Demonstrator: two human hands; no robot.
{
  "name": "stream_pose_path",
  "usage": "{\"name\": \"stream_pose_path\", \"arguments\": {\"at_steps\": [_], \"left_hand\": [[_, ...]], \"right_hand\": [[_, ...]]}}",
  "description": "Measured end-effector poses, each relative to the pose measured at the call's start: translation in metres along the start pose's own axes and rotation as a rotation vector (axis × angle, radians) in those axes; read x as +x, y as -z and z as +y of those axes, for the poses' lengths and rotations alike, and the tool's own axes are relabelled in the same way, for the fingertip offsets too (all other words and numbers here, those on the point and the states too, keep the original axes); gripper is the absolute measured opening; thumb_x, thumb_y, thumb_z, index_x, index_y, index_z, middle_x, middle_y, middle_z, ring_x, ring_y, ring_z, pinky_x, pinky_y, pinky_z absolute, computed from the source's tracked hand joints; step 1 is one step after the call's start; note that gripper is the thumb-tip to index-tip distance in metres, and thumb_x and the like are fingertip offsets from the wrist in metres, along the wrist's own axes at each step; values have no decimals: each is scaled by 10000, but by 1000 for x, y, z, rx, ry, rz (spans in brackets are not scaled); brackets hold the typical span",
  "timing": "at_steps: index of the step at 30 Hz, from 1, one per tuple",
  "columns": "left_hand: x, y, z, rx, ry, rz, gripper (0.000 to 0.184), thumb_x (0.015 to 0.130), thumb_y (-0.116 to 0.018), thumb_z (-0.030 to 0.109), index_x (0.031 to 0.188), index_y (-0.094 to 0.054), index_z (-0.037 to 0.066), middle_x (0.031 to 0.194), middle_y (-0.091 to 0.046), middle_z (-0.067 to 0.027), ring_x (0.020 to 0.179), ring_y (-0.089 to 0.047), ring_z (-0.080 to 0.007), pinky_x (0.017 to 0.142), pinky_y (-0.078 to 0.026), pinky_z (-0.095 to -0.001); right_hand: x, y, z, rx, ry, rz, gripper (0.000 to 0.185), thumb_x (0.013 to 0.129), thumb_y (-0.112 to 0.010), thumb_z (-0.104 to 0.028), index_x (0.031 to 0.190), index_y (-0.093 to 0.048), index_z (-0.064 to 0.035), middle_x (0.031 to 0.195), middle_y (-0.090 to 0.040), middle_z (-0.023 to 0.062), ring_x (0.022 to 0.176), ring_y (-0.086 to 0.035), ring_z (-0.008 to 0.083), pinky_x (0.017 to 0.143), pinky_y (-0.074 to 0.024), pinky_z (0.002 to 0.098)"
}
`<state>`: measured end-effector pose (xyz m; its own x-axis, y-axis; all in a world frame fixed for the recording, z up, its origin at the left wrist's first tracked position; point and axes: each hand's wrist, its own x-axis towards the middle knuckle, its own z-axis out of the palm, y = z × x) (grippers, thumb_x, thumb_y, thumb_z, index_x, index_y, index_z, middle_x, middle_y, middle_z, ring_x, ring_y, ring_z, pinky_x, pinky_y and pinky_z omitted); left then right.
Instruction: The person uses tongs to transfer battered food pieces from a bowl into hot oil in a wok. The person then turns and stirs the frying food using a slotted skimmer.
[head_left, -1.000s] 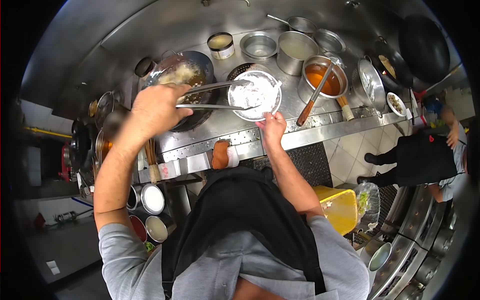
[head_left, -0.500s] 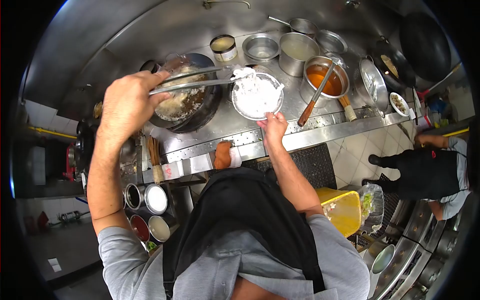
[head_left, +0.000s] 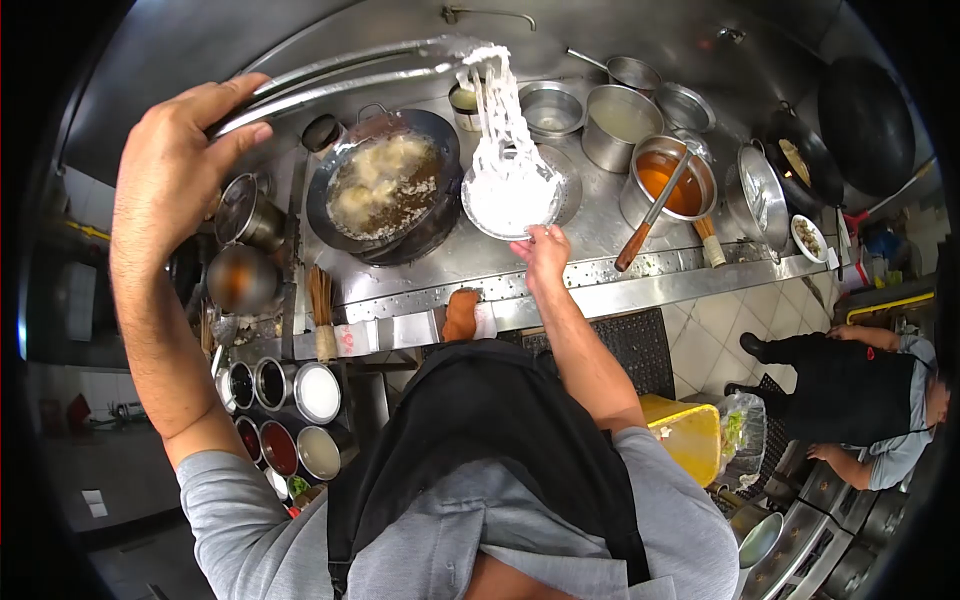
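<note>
My left hand [head_left: 185, 150] is closed around the end of long metal tongs [head_left: 340, 75], raised at the upper left. The tong tips grip a clump of stringy, white-coated food [head_left: 495, 110], whose strands hang down into a bowl. That bowl [head_left: 470, 213] holds a heap of the same white food, and my right hand [head_left: 545, 255] grips its near rim. To the left, a dark wok [head_left: 448, 170] contains bubbling oil with pale golden pieces frying in it. The bowl is held above the steel counter [head_left: 400, 285], right of the wok.
Several metal pots stand behind and right, one with orange liquid [head_left: 655, 178] and a wooden-handled utensil [head_left: 650, 215] across it. A bamboo brush [head_left: 322, 310] sits left. Sauce containers [head_left: 318, 393] are at lower left. A yellow bin [head_left: 685, 435] and a co-worker [head_left: 850, 380] are at right.
My left hand has moved left and upward with the tongs, and the tips lifted a clump from the bowl, stretching its strands. My right hand and the bowl stay nearly in place.
</note>
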<state>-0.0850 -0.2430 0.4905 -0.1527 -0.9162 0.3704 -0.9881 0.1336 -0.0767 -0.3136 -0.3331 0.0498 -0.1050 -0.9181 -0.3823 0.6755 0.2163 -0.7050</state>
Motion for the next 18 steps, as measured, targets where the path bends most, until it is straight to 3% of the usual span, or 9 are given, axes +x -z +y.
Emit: {"name": "stream_pose_path", "arguments": {"at_steps": [2, 5, 6, 9, 12, 14, 16, 18], "left_hand": [[4, 7, -15, 5, 7, 51, 448, 825, -744, 142, 1249, -640, 41, 1090, -702, -143, 977, -669, -215, 897, -488, -312], [9, 27, -19, -4, 107, 41, 459, 852, -738, 165, 1281, -628, 45, 1149, -700, -114, 1060, -640, -155, 948, -468, -291], [11, 29, -31, -20, 72, 99, 448, 853, -736, 235, 1264, -646, 83, 1143, -706, -123, 1044, -660, -182, 925, -470, -296], [17, 45, -57, -59, 89, 136, 455, 881, -727, 224, 1294, -629, 59, 1228, -675, -103, 1148, -612, -175, 1012, -431, -294], [27, 67, -95, -43, 120, 96, 515, 916, -675, 354, 1352, -587, 94, 1331, -612, -105, 1282, -511, -179, 1116, -314, -321], [36, 79, -131, 2, 96, 189, 667, 865, -662, 521, 1365, -577, 89, 1374, -572, -108, 1312, -478, -206, 1135, -272, -354], [30, 78, -137, -128, 490, 263, 740, 846, -645, 592, 1389, -554, 97, 1436, -512, -126, 1378, -412, -239, 1160, -246, -381], [31, 89, -183, -140, 332, 181, 775, 842, -634, 613, 1416, -523, 103, 1475, -467, -134, 1413, -365, -255, 1175, -226, -396]], "right_hand": [[6, 0, 7, -25, -22, -26, 151, 874, -571, -40, 1022, -550, -19, 934, -618, 112, 757, -653, 248, 667, -587, 384], [3, -7, 7, -27, -13, -10, 87, 872, -570, -17, 957, -555, -1, 897, -632, 105, 672, -637, 197, 611, -593, 336], [3, -8, 7, -23, -16, -5, 95, 873, -570, -18, 965, -554, -2, 902, -632, 106, 675, -639, 198, 610, -593, 335], [5, -8, 8, -16, -29, 2, 120, 875, -570, -22, 993, -551, -2, 913, -630, 108, 686, -645, 204, 610, -593, 336], [9, -4, 11, -23, -33, 15, 139, 877, -569, -20, 1013, -546, -3, 913, -627, 105, 694, -653, 212, 612, -596, 339], [10, -4, 11, -24, -37, 28, 142, 878, -569, -19, 1017, -544, -4, 910, -625, 102, 698, -656, 217, 611, -596, 341], [11, -2, 12, -21, -31, 27, 143, 878, -566, -15, 1018, -542, -4, 909, -623, 101, 697, -657, 219, 609, -597, 341], [11, 0, 12, -25, -29, 37, 141, 878, -564, -13, 1017, -539, -4, 908, -621, 101, 695, -658, 221, 607, -597, 340]]}}
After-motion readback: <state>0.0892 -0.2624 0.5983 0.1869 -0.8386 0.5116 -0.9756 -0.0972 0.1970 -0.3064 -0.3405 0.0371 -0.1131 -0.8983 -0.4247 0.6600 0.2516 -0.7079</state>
